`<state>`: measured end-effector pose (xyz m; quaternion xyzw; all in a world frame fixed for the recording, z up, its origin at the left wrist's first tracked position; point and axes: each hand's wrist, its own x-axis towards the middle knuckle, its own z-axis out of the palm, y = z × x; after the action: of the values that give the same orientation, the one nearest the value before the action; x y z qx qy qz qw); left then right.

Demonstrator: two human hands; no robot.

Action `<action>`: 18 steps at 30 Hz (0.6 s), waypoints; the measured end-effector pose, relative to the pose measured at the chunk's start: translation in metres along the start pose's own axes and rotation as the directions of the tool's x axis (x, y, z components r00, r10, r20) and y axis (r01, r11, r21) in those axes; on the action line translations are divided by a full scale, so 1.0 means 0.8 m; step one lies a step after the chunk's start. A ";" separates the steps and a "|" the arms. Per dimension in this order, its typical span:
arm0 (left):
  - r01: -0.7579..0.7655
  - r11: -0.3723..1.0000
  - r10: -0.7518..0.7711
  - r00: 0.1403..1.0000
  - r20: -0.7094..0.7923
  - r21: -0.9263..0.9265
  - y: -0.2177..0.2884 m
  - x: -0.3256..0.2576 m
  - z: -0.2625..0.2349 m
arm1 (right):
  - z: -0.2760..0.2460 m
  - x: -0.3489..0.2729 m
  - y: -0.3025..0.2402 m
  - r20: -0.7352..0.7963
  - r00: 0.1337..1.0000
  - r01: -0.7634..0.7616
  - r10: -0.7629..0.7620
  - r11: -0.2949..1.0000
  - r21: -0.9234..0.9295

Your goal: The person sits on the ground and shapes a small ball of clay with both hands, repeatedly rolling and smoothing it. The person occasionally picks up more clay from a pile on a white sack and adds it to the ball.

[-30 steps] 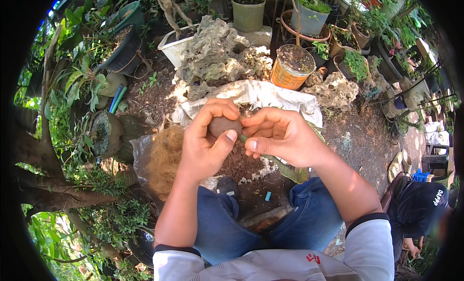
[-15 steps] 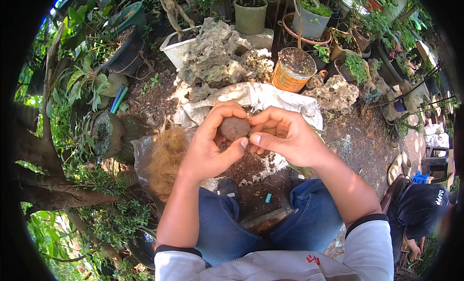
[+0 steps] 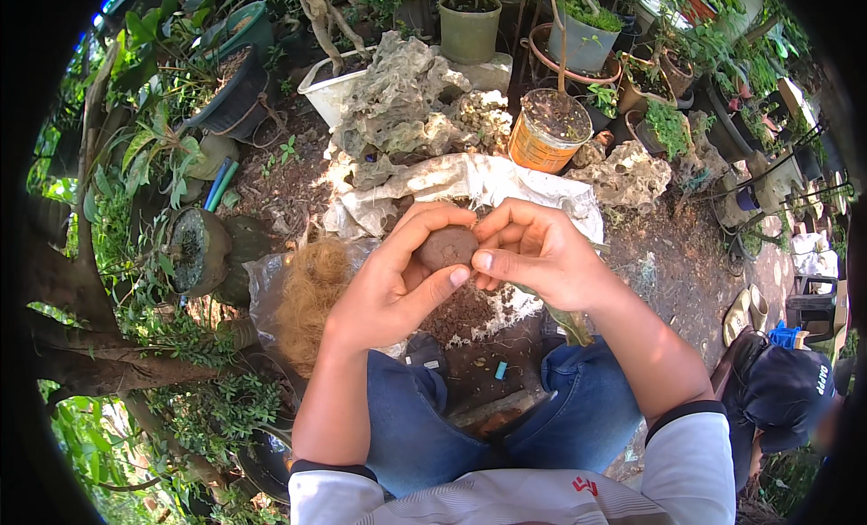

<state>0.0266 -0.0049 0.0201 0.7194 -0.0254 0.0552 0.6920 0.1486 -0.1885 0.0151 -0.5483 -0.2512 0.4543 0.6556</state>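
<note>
Brown and round, the ball of soil [image 3: 446, 247] is held above the lap between the left hand [image 3: 390, 286], cupped under it, and the right hand [image 3: 533, 254], pinching its side, so it should be pressed evenly and gently while kept over the white sack [image 3: 452, 177].

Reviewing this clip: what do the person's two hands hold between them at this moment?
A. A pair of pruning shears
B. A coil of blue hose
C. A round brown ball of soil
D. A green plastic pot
C: the left hand cups a round brown ball of soil with thumb and fingers around it, while the right hand presses its fingertips against the ball's side, above the white sack on the ground.
</note>
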 end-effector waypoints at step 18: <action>0.013 0.998 -0.012 1.000 0.017 -0.056 -0.006 0.002 -0.008 | 0.001 0.002 0.003 -0.024 0.999 0.023 -0.023 1.000 -0.013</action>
<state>0.0287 0.0019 0.0155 0.7001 -0.0280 0.0440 0.7121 0.1479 -0.1872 0.0127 -0.5550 -0.2524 0.4383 0.6604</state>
